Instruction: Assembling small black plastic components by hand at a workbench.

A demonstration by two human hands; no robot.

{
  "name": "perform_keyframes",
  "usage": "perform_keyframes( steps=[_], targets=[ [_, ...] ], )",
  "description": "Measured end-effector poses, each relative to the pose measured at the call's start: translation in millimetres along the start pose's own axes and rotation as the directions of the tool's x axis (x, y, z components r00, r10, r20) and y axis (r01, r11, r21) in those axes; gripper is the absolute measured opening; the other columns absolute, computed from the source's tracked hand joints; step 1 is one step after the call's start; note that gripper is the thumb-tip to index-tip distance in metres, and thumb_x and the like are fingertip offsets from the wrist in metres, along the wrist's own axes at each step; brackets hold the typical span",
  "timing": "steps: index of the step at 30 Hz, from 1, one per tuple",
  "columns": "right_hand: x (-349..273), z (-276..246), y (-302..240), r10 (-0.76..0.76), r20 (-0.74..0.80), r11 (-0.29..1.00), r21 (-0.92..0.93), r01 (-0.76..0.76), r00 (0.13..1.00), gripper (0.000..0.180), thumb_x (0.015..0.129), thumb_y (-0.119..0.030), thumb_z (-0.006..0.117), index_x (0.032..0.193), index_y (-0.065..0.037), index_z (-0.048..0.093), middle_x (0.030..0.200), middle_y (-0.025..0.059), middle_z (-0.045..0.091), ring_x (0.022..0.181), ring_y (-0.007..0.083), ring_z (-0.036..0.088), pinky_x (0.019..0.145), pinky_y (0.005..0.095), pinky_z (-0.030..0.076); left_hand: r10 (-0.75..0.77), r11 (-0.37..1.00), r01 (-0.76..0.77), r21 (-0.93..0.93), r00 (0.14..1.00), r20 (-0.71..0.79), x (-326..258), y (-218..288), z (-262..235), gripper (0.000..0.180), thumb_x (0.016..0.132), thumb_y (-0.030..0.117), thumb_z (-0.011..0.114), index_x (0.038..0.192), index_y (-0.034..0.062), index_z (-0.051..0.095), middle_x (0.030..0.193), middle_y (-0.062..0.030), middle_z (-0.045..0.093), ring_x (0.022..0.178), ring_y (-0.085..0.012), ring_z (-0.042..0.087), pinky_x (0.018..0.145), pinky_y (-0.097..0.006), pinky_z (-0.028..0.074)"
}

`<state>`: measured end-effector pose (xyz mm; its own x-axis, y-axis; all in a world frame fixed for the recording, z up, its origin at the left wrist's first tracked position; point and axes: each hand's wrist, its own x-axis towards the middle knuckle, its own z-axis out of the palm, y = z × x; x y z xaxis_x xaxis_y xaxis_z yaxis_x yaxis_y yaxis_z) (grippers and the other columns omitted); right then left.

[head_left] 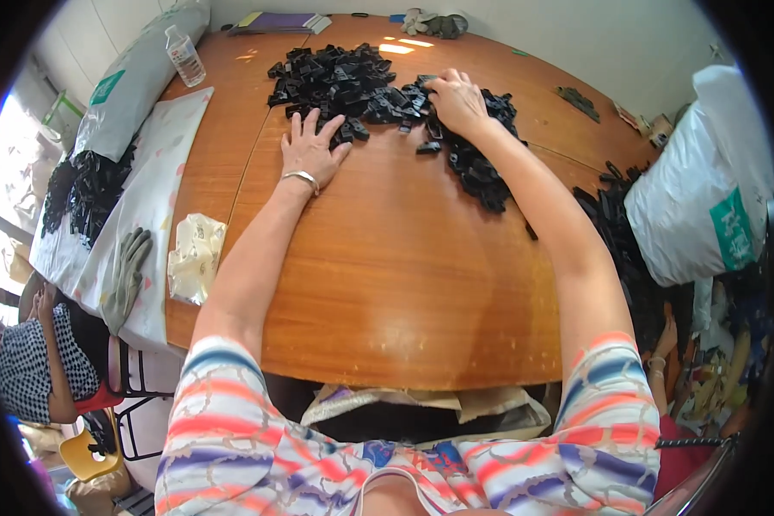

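A heap of small black plastic parts (340, 73) lies at the far side of the brown wooden table (387, 284). My left hand (311, 150), with a bracelet at the wrist, rests with spread fingers on the near left edge of the heap. Farther right, my right hand (457, 103) reaches over the parts, its fingers bent down among them; whether they grip one is hidden. A band of the same black parts (482, 176) runs beneath and beside my right forearm. One loose black part (428, 148) lies just left of that band.
At the left are a clear bottle (185, 56), a grey glove (127, 275), a crumpled plastic bag (196, 256) and a white sack (138, 82) spilling black pieces. Another white sack (679, 202) stands at the right. An open bag (421, 413) hangs below the table's near edge. Other people sit at both sides.
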<state>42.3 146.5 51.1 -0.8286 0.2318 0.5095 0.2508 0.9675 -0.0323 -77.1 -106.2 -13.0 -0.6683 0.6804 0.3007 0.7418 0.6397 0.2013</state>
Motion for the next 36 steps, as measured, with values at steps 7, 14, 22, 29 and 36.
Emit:
perform_keyframes(
  steps=[7,14,22,29,36],
  targets=[
    [77,77,31,0.232,0.388,0.973,-0.099,-0.21,0.892,0.039,0.094,-0.047,0.044,0.126,-0.031,0.061,0.137,0.0087,0.05,0.129,0.0341,0.042,0.105,0.0608,0.03,0.06,0.998,-0.062,-0.009,0.994,-0.096,-2,6,7,0.055,0.086,0.046,0.061,0.137,0.0318,0.048,0.149,-0.0121,0.033,0.14,-0.0399,0.022,0.108,-0.06,0.026],
    [44,66,15,0.188,0.387,0.982,-0.065,-0.176,0.903,0.038,0.091,-0.049,0.047,0.117,-0.028,0.067,0.133,0.012,0.053,0.127,0.0355,0.045,0.099,0.0621,0.036,0.098,0.995,-0.096,0.026,0.991,-0.094,2,-1,7,0.052,0.088,0.046,0.058,0.138,0.033,0.046,0.149,-0.012,0.033,0.139,-0.0405,0.024,0.107,-0.057,0.029],
    [-56,26,-20,-0.067,0.218,0.996,0.077,0.051,0.974,0.033,0.091,-0.039,0.05,0.113,-0.023,0.068,0.117,0.0109,0.06,0.112,0.0337,0.054,0.094,0.0521,0.041,0.346,0.93,-0.362,-0.061,0.919,-0.187,-13,4,16,0.049,0.084,0.038,0.064,0.131,0.0296,0.054,0.142,-0.012,0.04,0.133,-0.0423,0.031,0.104,-0.05,0.04],
    [-115,-24,-33,-0.229,0.305,0.954,0.259,0.151,0.924,0.032,0.09,-0.033,0.058,0.116,-0.016,0.066,0.123,0.0124,0.057,0.115,0.0337,0.053,0.096,0.0453,0.042,0.426,0.864,-0.454,-0.219,0.89,-0.165,-75,46,-17,0.052,0.083,0.032,0.066,0.133,0.0219,0.052,0.137,-0.0119,0.047,0.129,-0.0401,0.039,0.106,-0.049,0.035],
    [18,21,-6,-0.064,0.007,0.96,0.272,0.06,0.998,0.036,0.089,-0.04,0.058,0.097,-0.007,0.071,0.099,0.0213,0.064,0.088,0.0396,0.063,0.076,0.0462,0.051,0.198,0.959,-0.273,-0.074,0.835,-0.514,90,-68,-15,0.048,0.089,0.043,0.056,0.13,0.0173,0.056,0.131,-0.0106,0.054,0.122,-0.0339,0.044,0.099,-0.049,0.039]
  ],
)
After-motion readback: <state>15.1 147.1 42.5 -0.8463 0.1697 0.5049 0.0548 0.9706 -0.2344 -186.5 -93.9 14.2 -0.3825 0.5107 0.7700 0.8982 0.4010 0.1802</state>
